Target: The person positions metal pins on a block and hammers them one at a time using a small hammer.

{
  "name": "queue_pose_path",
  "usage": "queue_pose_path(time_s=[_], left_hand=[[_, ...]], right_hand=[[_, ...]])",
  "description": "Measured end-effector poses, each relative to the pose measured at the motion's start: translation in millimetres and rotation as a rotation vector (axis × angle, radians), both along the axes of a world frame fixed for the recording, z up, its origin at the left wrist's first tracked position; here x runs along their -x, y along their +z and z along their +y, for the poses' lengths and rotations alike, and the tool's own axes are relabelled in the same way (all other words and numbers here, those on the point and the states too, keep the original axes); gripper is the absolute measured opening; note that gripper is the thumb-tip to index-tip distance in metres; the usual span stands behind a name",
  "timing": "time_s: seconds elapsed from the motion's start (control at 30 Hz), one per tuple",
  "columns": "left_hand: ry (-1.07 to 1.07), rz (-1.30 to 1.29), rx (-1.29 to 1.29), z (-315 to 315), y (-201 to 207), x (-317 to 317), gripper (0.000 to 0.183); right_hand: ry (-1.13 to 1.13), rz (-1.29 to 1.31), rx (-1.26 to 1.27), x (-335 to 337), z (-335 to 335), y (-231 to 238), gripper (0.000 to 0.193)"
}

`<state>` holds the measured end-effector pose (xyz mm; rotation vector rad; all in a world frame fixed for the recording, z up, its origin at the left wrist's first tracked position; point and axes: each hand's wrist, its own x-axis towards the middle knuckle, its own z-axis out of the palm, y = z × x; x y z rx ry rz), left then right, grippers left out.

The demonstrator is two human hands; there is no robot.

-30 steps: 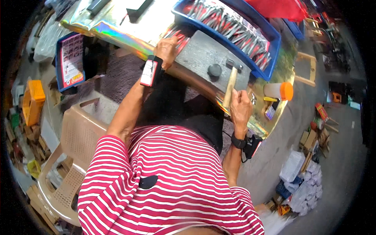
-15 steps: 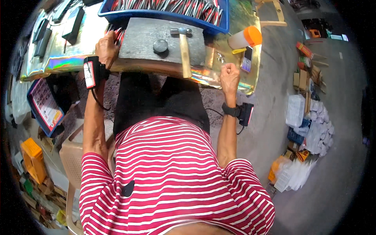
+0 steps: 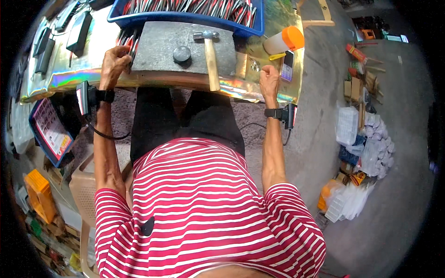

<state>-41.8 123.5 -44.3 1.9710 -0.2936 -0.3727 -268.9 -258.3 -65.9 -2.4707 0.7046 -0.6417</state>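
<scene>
My left hand [image 3: 113,66] is at the left of a grey metal slab [image 3: 155,48], its fingers curled together beside a small heap of slender red, black and silver pieces [image 3: 131,41]. What its fingertips hold, if anything, is hidden. My right hand [image 3: 269,83] is closed like a fist over the table's near right part. Close by it lie small shiny metal bits [image 3: 254,65] and a phone-like device [image 3: 287,67]. On the slab rest a hammer [image 3: 211,62] with a wooden handle, which overhangs the near edge, and a round dark disc [image 3: 182,54].
A blue tray [image 3: 185,19] full of the slender pieces stands behind the slab. An orange-lidded container [image 3: 283,40] is at the table's right. Dark boxy devices [image 3: 79,32] lie at the left. Bags and cartons [image 3: 371,143] are heaped on the floor at right.
My left hand has shifted left, slightly away from the slab, and turned at the wrist so its thumb shows. My right hand stays closed in nearly the same spot. The view has shifted slightly.
</scene>
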Motion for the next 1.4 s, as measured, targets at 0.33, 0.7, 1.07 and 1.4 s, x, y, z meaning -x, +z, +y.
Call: queue_pose_path(time_s=[0.33, 0.7, 1.07, 1.4], left_hand=[[0.171, 0.138, 0.388, -5, 35, 24, 0.028], [0.086, 0.145, 0.512, -5, 51, 25, 0.019], [0.052, 0.230, 0.687, -11, 57, 33, 0.017], [0.027, 0.241, 0.684, -26, 64, 44, 0.017]], right_hand=[[0.141, 0.086, 0.262, -3, -1, 4, 0.006], [0.105, 0.136, 0.171, -5, -13, -2, 0.011], [-0.012, -0.022, -0.626, -2, -7, 16, 0.008], [-0.051, -0.125, -0.667, -2, -12, 5, 0.008]])
